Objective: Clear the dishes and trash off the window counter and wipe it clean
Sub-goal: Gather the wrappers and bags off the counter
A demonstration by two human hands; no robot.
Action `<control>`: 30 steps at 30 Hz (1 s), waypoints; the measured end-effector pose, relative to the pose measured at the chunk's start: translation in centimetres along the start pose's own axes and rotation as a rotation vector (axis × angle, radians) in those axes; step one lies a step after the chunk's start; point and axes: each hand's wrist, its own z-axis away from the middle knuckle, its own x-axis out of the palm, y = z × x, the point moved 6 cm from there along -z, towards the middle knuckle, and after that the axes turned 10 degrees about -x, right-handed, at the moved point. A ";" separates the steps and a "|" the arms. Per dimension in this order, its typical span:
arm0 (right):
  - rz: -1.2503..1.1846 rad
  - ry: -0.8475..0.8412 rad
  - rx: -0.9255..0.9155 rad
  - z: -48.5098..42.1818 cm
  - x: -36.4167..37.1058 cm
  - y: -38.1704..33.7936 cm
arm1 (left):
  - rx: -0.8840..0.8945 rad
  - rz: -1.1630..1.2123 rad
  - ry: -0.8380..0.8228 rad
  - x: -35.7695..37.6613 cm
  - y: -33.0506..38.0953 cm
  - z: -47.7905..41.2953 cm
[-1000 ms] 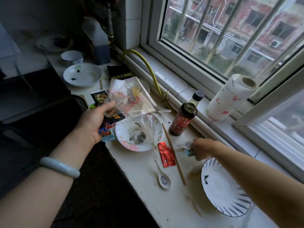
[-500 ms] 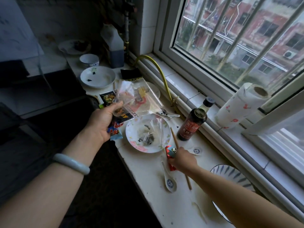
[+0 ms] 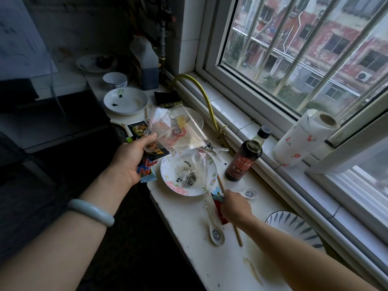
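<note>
Gathering trash: my left hand (image 3: 130, 162) grips a bunch of wrappers (image 3: 174, 133) mid-frame; my right hand (image 3: 235, 206) pinches a blue wrapper (image 3: 218, 192) over the red packet (image 3: 223, 219) on the tabletop (image 3: 189, 238), lower centre, which I'd pinch up next

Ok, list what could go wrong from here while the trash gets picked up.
1. The left hand grips a loose bundle of wrappers at the edge of the counter; one could slip to the floor.
2. The right hand, pinching a blue wrapper, is at the red packet beside a chopstick and spoon; a sweep might knock them off.
3. The soy sauce bottle stands close and could tip.
</note>
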 end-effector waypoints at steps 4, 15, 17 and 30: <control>0.037 0.081 -0.081 0.8 -2.0 -0.8 | 0.001 -0.001 0.004 -0.3 0.0 0.2; -0.198 0.151 -0.232 1.9 -7.6 -3.8 | 0.008 0.012 0.045 -2.5 0.6 0.9; -0.398 0.196 -0.230 2.0 -8.9 -4.8 | 0.014 0.019 0.050 -2.9 0.6 1.1; -0.968 0.116 -0.333 1.8 -10.7 -14.0 | 0.062 0.058 0.206 -8.9 -0.4 2.7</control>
